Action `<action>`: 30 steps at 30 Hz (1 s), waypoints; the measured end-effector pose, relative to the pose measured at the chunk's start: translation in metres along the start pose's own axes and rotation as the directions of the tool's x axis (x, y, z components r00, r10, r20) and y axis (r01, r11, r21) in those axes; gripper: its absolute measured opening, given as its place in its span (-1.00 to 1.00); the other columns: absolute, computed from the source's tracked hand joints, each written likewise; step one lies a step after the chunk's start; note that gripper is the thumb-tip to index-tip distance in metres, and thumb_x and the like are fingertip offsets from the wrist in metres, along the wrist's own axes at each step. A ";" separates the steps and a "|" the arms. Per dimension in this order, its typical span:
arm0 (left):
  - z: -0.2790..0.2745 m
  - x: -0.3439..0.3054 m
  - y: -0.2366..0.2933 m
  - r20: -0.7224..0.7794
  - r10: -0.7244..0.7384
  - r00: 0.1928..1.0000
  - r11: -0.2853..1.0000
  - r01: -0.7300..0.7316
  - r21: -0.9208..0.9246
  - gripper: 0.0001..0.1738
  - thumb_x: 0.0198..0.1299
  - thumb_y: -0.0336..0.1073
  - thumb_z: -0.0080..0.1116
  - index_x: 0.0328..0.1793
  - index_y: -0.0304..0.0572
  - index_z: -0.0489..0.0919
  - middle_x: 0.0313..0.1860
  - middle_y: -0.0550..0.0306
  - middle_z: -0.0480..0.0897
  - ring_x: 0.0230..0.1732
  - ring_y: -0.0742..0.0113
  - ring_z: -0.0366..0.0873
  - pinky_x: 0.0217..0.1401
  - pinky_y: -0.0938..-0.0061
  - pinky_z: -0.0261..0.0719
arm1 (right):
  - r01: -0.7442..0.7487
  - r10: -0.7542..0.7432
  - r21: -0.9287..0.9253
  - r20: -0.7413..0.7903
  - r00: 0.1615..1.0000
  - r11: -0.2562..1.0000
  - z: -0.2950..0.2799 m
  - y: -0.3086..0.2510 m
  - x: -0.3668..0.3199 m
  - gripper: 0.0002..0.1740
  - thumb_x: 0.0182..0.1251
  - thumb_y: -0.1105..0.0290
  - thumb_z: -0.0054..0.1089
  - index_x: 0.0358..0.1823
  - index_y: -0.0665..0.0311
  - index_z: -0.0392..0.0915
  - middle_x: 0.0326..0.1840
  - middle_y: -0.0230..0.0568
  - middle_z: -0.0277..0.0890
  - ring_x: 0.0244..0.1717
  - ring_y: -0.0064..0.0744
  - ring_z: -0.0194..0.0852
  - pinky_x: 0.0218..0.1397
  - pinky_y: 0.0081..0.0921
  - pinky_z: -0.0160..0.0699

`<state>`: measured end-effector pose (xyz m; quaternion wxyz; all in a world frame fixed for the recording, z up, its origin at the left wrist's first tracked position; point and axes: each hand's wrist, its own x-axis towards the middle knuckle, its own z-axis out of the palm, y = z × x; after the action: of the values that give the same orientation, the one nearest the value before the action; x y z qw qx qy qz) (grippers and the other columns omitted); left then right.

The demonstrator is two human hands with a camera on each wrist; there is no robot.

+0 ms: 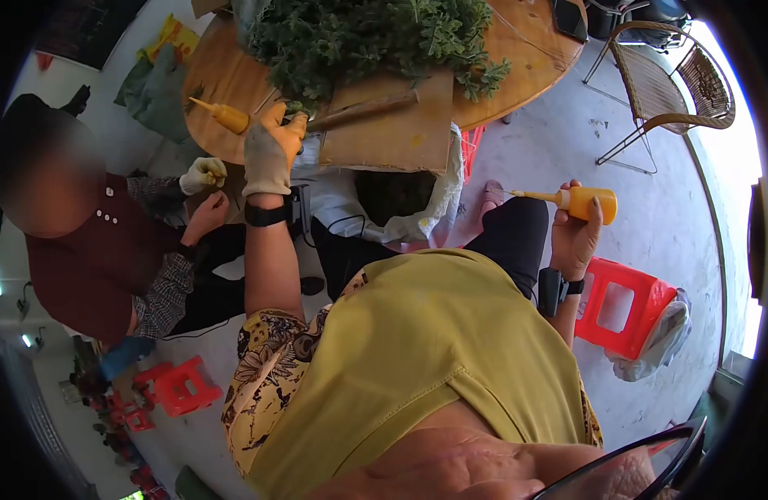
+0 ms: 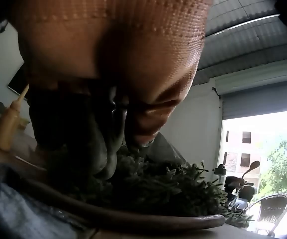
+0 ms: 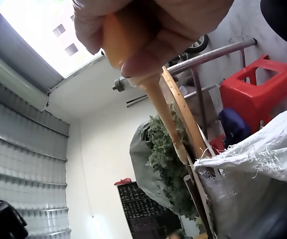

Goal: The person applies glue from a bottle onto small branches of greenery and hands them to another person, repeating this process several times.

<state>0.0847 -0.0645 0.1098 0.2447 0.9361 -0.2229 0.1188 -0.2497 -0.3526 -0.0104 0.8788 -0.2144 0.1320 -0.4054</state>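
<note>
My right hand (image 1: 575,237) grips a yellow squeeze bottle (image 1: 596,206), held sideways over the floor with its long tapered nozzle pointing left. In the right wrist view the thumb and fingers wrap the bottle's body (image 3: 128,40). My left hand (image 1: 271,154), in an orange-and-grey work glove, is over the table's near edge, fingers curled. It pinches a small dark green thing with smooth rounded lobes (image 2: 98,157), mostly hidden by the glove; I cannot tell its kind. Beside that hand a brown stick (image 1: 363,110) lies across a cardboard sheet (image 1: 392,146).
A second squeeze bottle (image 1: 230,118) is on the round wooden table (image 1: 530,71), by a heap of green sprigs (image 1: 359,42). Below the cardboard opens a white woven sack (image 1: 317,196). Another person (image 1: 100,250) works at left. A red stool (image 1: 621,304) is at right.
</note>
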 end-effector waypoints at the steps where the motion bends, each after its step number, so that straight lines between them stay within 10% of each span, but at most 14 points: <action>1: 0.002 -0.002 -0.003 0.001 -0.004 1.000 1.000 0.004 -0.002 -0.67 0.15 -0.05 0.19 -0.21 -0.18 0.64 -0.46 -0.11 0.66 -0.32 -0.07 0.64 -0.25 0.19 0.53 | -0.003 0.003 -0.004 0.000 1.000 1.000 0.004 0.002 -0.003 -0.50 0.34 0.23 0.23 0.11 0.49 0.38 0.04 -0.03 0.40 0.02 -0.37 0.47 -0.31 -0.72 0.57; 9: -0.009 0.079 0.036 0.120 0.002 0.993 0.970 0.028 -0.242 -0.56 0.16 -0.06 0.21 0.15 0.00 0.60 -0.21 -0.16 0.69 -0.12 -0.10 0.64 -0.08 0.14 0.55 | -0.023 0.020 -0.035 -0.088 0.996 0.999 0.025 0.004 -0.011 -0.56 0.33 0.22 0.20 0.05 0.45 0.43 -0.11 -0.11 0.47 -0.20 -0.40 0.45 -0.29 -0.64 0.48; 11: -0.022 0.129 0.068 -0.012 0.268 0.963 0.954 -0.267 -0.134 -0.48 0.15 -0.06 0.24 0.24 0.05 0.54 -0.18 -0.14 0.70 -0.08 -0.11 0.64 -0.01 0.13 0.57 | 0.001 -0.004 -0.043 -0.071 0.997 0.999 0.023 0.002 -0.004 -0.57 0.34 0.24 0.20 0.05 0.45 0.44 -0.09 -0.10 0.49 -0.13 -0.38 0.47 -0.32 -0.65 0.48; 13: -0.025 0.201 0.094 -0.121 0.447 0.886 0.887 -0.457 -0.069 -0.45 0.21 -0.15 0.22 0.35 0.03 0.46 -0.37 -0.02 0.70 -0.48 0.26 0.64 -0.27 0.39 0.58 | 0.064 -0.071 -0.053 -0.146 0.987 0.997 0.026 0.003 -0.003 -0.58 0.35 0.24 0.18 0.03 0.46 0.45 -0.07 -0.08 0.49 -0.08 -0.35 0.47 -0.34 -0.67 0.47; 18: -0.038 0.309 0.179 -0.216 0.480 0.850 0.865 -0.418 0.277 -0.49 0.26 -0.16 0.14 0.37 0.18 0.46 -0.23 0.02 0.72 -0.36 0.17 0.70 -0.17 0.25 0.66 | 0.122 -0.125 -0.041 -0.099 0.987 0.992 0.004 -0.010 -0.001 -0.57 0.36 0.22 0.17 0.02 0.49 0.45 -0.07 -0.07 0.47 -0.09 -0.37 0.47 -0.35 -0.67 0.47; 20: -0.059 0.294 0.243 0.191 0.014 0.982 0.997 -0.028 0.072 -0.37 0.41 -0.33 -0.01 0.57 0.11 0.13 0.47 -0.13 0.29 0.21 -0.15 0.51 0.10 -0.08 0.61 | 0.132 -0.136 -0.036 -0.129 0.982 0.991 0.000 -0.014 -0.005 -0.56 0.36 0.21 0.18 0.03 0.48 0.45 -0.07 -0.08 0.46 -0.11 -0.39 0.47 -0.35 -0.69 0.46; 22: 0.002 0.379 0.225 0.166 0.155 0.974 0.969 -0.183 0.165 -0.46 0.36 -0.24 0.03 0.47 0.21 0.29 0.24 -0.01 0.48 0.08 -0.02 0.59 0.05 0.04 0.63 | 0.138 -0.143 -0.044 -0.136 0.980 0.989 -0.012 -0.018 -0.006 -0.56 0.35 0.21 0.18 0.04 0.47 0.45 -0.07 -0.09 0.46 -0.11 -0.40 0.47 -0.34 -0.69 0.46; 23: 0.024 0.412 0.207 0.166 0.293 0.942 0.906 -0.328 0.267 -0.53 0.32 -0.15 0.07 0.37 0.31 0.45 0.01 0.10 0.67 -0.04 0.11 0.67 0.01 0.16 0.65 | 0.142 -0.148 -0.050 -0.151 0.977 0.989 -0.017 -0.020 -0.004 -0.56 0.35 0.21 0.19 0.05 0.46 0.45 -0.06 -0.10 0.46 -0.10 -0.41 0.48 -0.34 -0.70 0.47; 24: 0.033 0.415 0.202 0.231 0.598 0.768 0.230 -0.440 0.868 -0.57 0.37 -0.11 0.02 0.35 0.43 0.44 0.30 0.19 0.49 0.26 0.05 0.48 0.21 0.07 0.57 | 0.144 -0.149 -0.045 -0.143 0.978 0.989 -0.025 -0.024 -0.002 -0.55 0.35 0.20 0.19 0.05 0.45 0.45 -0.06 -0.11 0.46 -0.10 -0.42 0.48 -0.34 -0.70 0.47; 26: 0.076 0.442 0.198 0.263 0.407 0.875 0.454 -0.444 0.773 -0.64 0.38 -0.05 0.00 0.28 0.51 0.51 0.46 0.25 0.29 0.36 0.02 0.36 0.33 0.03 0.47 | 0.161 -0.165 -0.044 -0.150 0.975 0.986 -0.028 -0.027 0.001 -0.55 0.37 0.19 0.19 0.07 0.44 0.45 -0.06 -0.13 0.46 -0.09 -0.45 0.49 -0.33 -0.72 0.48; 29: 0.016 0.300 0.198 0.120 0.273 0.954 0.940 -0.291 0.177 -0.69 0.29 -0.08 0.12 0.06 0.01 0.64 -0.12 0.10 0.73 -0.22 0.16 0.69 -0.05 0.25 0.66 | 0.155 -0.157 -0.030 -0.110 0.981 0.987 -0.022 -0.031 0.004 -0.56 0.38 0.21 0.18 0.08 0.44 0.45 -0.05 -0.13 0.45 -0.08 -0.44 0.49 -0.33 -0.73 0.48; 30: 0.014 0.275 0.186 0.081 0.350 0.933 0.924 -0.358 0.137 -0.69 0.27 -0.09 0.13 -0.02 -0.11 0.65 -0.26 0.09 0.73 -0.36 0.20 0.68 -0.16 0.32 0.65 | 0.146 -0.149 -0.033 -0.109 0.983 0.989 -0.021 -0.031 0.005 -0.57 0.38 0.21 0.17 0.07 0.44 0.44 -0.04 -0.13 0.44 -0.07 -0.43 0.49 -0.34 -0.74 0.49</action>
<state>0.2376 -0.3152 0.2642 0.1421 0.8991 -0.3853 0.1516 -0.2754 -0.3799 -0.0137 0.8350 -0.2115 0.1694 -0.4789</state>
